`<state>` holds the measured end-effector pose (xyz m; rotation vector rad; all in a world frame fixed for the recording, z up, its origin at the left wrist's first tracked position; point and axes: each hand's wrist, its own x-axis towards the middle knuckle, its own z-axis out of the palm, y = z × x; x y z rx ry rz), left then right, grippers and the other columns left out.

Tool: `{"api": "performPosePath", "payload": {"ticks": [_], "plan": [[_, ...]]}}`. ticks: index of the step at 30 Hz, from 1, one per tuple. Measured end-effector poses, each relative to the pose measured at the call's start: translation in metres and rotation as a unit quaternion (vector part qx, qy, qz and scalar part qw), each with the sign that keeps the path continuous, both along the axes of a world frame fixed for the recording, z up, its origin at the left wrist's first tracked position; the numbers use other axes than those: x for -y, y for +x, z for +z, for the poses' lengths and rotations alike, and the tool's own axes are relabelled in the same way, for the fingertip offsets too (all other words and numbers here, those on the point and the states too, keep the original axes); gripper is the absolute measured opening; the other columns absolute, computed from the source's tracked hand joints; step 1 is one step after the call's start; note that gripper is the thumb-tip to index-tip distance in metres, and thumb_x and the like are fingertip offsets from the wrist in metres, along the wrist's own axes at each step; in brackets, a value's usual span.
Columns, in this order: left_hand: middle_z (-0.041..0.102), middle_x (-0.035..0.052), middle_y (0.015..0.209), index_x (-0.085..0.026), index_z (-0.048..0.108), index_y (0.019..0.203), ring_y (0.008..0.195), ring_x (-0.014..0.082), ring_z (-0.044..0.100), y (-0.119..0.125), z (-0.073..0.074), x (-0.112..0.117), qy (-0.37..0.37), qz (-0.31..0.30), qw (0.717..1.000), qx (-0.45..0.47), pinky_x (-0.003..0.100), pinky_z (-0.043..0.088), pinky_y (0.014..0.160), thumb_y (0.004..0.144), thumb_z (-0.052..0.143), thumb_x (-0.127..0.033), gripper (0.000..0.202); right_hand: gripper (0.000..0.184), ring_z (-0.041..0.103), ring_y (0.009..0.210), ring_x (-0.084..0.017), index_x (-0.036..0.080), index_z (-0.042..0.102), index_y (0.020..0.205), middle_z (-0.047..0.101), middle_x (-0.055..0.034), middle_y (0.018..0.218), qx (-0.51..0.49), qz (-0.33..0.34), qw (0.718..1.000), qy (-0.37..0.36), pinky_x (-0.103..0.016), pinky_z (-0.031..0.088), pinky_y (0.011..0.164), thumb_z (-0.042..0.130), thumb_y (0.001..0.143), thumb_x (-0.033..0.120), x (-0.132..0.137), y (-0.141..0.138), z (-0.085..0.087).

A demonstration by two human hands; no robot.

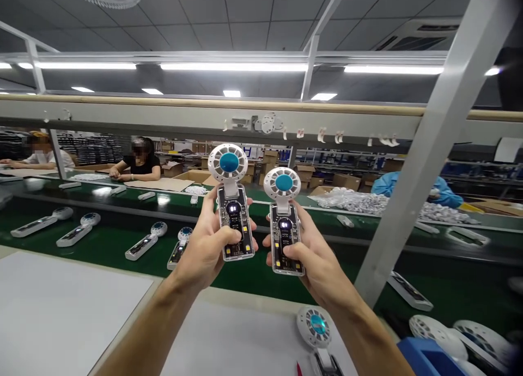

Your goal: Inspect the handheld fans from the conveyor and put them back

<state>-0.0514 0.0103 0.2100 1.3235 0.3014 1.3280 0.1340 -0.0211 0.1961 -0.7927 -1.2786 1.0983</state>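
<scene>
My left hand (208,240) is wrapped round a handheld fan (236,223) with a white round head, a blue centre and a clear-fronted body showing its circuit board. A matching handheld fan (283,183) is gripped upright in my right hand (314,256). Each thumb presses on the front of its fan's body, and a small display glows on both. The two fans are held side by side, apart, above the green conveyor belt (253,278). Below my right hand, another fan (314,327) lies on the white work surface (212,338), its centre lit blue-green.
Several more fans, one of them a fan (147,241), lie along the belt at left. A slanted metal post (425,147) stands at right, near a blue bin (429,357) and white fan parts (437,332). Across the belt sit co-workers beside piles of white parts (355,201).
</scene>
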Motion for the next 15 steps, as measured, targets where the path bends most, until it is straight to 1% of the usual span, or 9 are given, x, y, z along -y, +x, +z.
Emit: {"api": "performPosePath", "payload": {"ticks": [3,5,7,10,12,15], "plan": [[0.065,0.0066,0.114,-0.027,0.029,0.140,0.068,0.0169,0.070,0.007,-0.005,-0.004,-0.023,0.009,1.000,0.001,0.032,0.058,0.062,0.072,0.068,-0.009,0.080,0.090,0.067,0.073,-0.017,0.033,0.021,0.157,0.068,-0.0027,0.102,0.003,-0.007,1.000,0.009,-0.031,0.057,0.063,0.061,0.078,0.016,-0.002,0.005,0.000],[0.064,0.0079,0.120,-0.028,0.030,0.140,0.071,0.0173,0.071,0.011,-0.009,-0.006,-0.032,0.004,0.999,-0.008,0.032,0.059,0.063,0.076,0.068,-0.012,0.076,0.085,0.067,0.069,-0.017,0.032,0.023,0.156,0.068,-0.0018,0.096,-0.003,0.004,1.000,0.012,-0.032,0.056,0.063,0.062,0.081,0.019,-0.003,0.007,0.001],[0.063,0.0087,0.123,-0.028,0.034,0.138,0.073,0.0180,0.071,0.015,-0.013,-0.007,-0.033,-0.008,0.999,-0.010,0.033,0.060,0.063,0.080,0.066,-0.014,0.068,0.081,0.066,0.066,-0.017,0.031,0.026,0.154,0.069,-0.0008,0.091,-0.010,0.001,1.000,0.015,-0.032,0.056,0.062,0.061,0.082,0.020,-0.004,0.010,0.002],[0.065,0.0076,0.118,-0.027,0.035,0.136,0.069,0.0174,0.071,0.019,-0.016,-0.008,-0.033,-0.013,0.999,-0.005,0.033,0.060,0.062,0.082,0.064,-0.014,0.063,0.080,0.066,0.067,-0.017,0.031,0.028,0.153,0.069,-0.0015,0.094,-0.014,-0.015,0.999,0.026,-0.033,0.057,0.063,0.062,0.081,0.019,-0.003,0.013,0.003],[0.066,0.0066,0.112,-0.026,0.035,0.136,0.065,0.0170,0.070,0.020,-0.017,-0.008,-0.030,-0.010,0.999,-0.004,0.032,0.059,0.061,0.082,0.065,-0.015,0.062,0.081,0.066,0.068,-0.018,0.032,0.026,0.155,0.069,-0.0014,0.093,-0.005,-0.015,0.999,0.032,-0.033,0.057,0.064,0.062,0.083,0.021,-0.003,0.015,0.003],[0.068,0.0057,0.104,-0.025,0.033,0.135,0.065,0.0177,0.070,0.021,-0.016,-0.008,-0.026,-0.011,1.000,-0.003,0.031,0.059,0.060,0.082,0.065,-0.016,0.062,0.081,0.067,0.068,-0.018,0.034,0.023,0.156,0.069,-0.0011,0.092,0.008,-0.020,0.999,0.038,-0.034,0.057,0.064,0.062,0.085,0.022,-0.002,0.016,0.003]]}}
